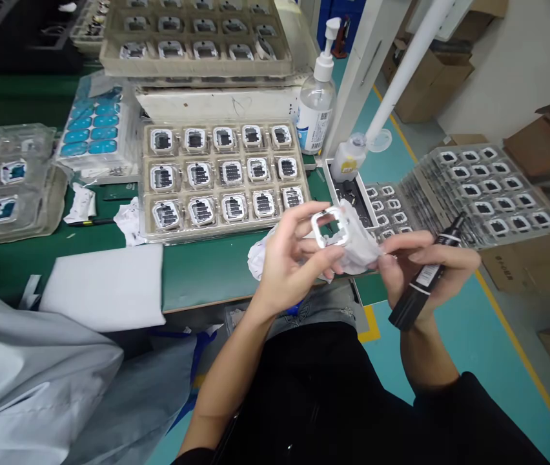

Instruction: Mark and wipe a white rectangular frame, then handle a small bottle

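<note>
My left hand [294, 258] is closed on a small white square frame [317, 234] with an open middle, held up over the bench's front edge. A crumpled white cloth or tissue [358, 248] hangs against the frame's right side. Thumb and fingertips of my right hand [415, 265] pinch the cloth's right end. Across that same hand's fingers lies a black marker pen [427, 276], tilted, its thick end pointing down and left. Another crumpled white tissue [256, 257] sits on the bench behind my left hand.
A plastic tray [229, 229] of white frames fills the bench's middle, with stacked trays [197, 67] behind. A pump bottle [314, 106] and a white pole [405, 61] stand right of it. More trays [495, 187] stand farther right. A person's grey sleeve [28, 381] is at left.
</note>
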`<state>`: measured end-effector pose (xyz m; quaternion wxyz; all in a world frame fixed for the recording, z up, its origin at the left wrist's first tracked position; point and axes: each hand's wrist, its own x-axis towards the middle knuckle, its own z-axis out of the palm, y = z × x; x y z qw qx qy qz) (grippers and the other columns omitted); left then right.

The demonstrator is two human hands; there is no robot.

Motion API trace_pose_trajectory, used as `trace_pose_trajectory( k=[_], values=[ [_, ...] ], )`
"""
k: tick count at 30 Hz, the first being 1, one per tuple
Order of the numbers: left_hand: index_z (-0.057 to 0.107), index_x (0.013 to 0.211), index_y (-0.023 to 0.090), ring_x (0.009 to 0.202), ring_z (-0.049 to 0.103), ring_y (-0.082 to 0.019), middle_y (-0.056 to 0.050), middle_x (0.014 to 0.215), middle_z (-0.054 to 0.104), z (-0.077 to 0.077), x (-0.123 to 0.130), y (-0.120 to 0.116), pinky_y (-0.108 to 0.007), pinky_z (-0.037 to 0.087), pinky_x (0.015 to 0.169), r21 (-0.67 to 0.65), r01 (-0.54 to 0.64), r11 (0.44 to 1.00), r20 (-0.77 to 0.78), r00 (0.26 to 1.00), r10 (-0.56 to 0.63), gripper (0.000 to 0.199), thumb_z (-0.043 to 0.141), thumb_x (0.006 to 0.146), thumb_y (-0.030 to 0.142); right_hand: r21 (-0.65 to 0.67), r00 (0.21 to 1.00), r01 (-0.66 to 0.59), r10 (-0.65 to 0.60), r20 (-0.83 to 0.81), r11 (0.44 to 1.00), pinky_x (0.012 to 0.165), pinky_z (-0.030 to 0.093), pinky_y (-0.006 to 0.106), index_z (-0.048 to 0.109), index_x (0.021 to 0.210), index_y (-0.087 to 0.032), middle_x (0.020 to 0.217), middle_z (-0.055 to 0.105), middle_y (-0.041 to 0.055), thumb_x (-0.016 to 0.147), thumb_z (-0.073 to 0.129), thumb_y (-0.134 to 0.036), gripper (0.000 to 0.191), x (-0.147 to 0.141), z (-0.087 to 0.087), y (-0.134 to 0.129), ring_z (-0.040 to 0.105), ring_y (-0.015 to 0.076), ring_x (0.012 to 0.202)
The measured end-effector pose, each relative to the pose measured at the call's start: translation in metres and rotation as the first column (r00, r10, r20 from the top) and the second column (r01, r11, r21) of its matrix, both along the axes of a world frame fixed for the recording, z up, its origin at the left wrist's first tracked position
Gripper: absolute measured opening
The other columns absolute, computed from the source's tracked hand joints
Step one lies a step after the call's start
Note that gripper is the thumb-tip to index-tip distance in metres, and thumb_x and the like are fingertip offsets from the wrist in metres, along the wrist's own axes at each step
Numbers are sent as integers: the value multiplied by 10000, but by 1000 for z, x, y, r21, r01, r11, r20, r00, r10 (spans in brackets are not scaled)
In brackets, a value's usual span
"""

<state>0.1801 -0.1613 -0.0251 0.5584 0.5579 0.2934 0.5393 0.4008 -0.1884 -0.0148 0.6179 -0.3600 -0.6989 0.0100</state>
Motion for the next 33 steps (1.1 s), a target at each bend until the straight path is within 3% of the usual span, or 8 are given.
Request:
trace_pose_trajectory(
  k=[3, 8, 11, 16, 21, 24, 28, 33],
  values=[
    [628, 1541, 299, 779, 918, -232, -100, 1272, 892, 2, 15, 16, -328, 785, 667, 4, 156, 988, 116, 981, -155, 764, 851, 1042, 832, -38, 994, -110, 111, 26, 993, 520, 631, 325, 644, 1259, -362, 1020, 870, -20, 1000, 880, -154, 407, 2, -2, -2, 785, 194, 672],
    [594, 1544, 284, 877, 939, -223, -12, 1044, 854, -16, 17, 25, -320, 815, 797, 160, 114, 981, 187, 972, -144, 582, 851, 1141, 616, -47, 980, -179, 182, 84, 983, 618, 674, 321, 690, 1257, -308, 1112, 898, 4, 915, 881, -9, 493, 12, -7, -11, 833, 183, 764],
    [597, 1582, 300, 884, 940, -213, -18, 1089, 870, -24, 9, 16, -324, 822, 818, 238, 36, 970, 152, 986, -74, 536, 844, 1166, 532, -38, 983, -110, 114, 144, 993, 645, 689, 339, 706, 1241, -317, 1105, 891, -1, 914, 886, -32, 470, 16, -15, -18, 830, 190, 765],
    [594, 1675, 316, 1028, 956, -265, -68, 1228, 882, -39, -4, -7, -364, 830, 887, 384, -152, 911, 124, 986, 112, 628, 881, 1143, 487, 33, 969, 145, -149, 196, 989, 714, 709, 406, 687, 1295, -347, 1119, 892, 11, 914, 857, -54, 509, 9, -29, -26, 834, 244, 855],
    [572, 1782, 314, 1139, 962, -322, -125, 1405, 883, -53, -16, -28, -383, 841, 899, 532, -100, 841, 30, 995, 99, 811, 951, 1081, 461, -26, 953, 119, -107, 284, 993, 1035, 741, 629, 645, 1297, -342, 1490, 893, 89, 987, 930, -256, 430, -8, -25, -35, 806, 368, 1298],
    [540, 1814, 317, 1179, 960, -331, -139, 1437, 897, -58, -21, -37, -394, 842, 930, 573, -88, 815, -4, 994, 110, 857, 948, 1078, 475, -27, 945, 124, -110, 307, 992, 959, 758, 554, 688, 1279, -315, 1297, 924, 82, 1029, 828, -140, 335, -12, -21, -36, 812, 318, 1170],
    [533, 1802, 320, 1219, 953, -352, -154, 1443, 900, -65, -17, -49, -427, 841, 960, 551, -75, 831, -11, 995, 97, 832, 926, 1091, 500, 80, 945, 184, -199, 258, 980, 867, 761, 509, 724, 1269, -308, 1030, 842, 32, 989, 808, -103, 356, -10, -25, -31, 777, 277, 979],
    [545, 1750, 292, 1235, 948, -359, -185, 1432, 899, -69, 8, -60, -476, 829, 1030, 371, -62, 927, 121, 992, 18, 717, 840, 1149, 547, 227, 944, 185, -237, 231, 956, 836, 776, 509, 753, 1316, -326, 1136, 876, 58, 1109, 741, -278, 213, -5, -37, -16, 827, 286, 1018]
  ],
)
